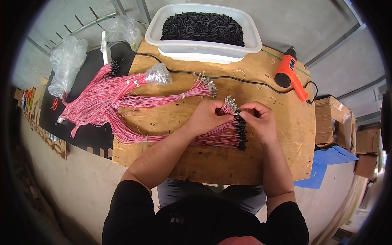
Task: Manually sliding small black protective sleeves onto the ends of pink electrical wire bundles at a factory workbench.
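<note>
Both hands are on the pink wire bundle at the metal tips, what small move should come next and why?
Probably push the piece pinched in the right hand onto one bare metal terminal that the left hand fans out. Wires below already carry black sleeves at their ends, while these tips are uncovered; the tub holds more black sleeves.

One tub (253, 38), one heat gun (288, 72).

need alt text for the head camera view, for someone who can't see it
Seen from above, a person's left hand and right hand pinch the metal-tipped ends of a pink wire bundle on a wooden board. Beyond sit more pink wire bundles, a white tub of black tubes and an orange heat gun.
</note>
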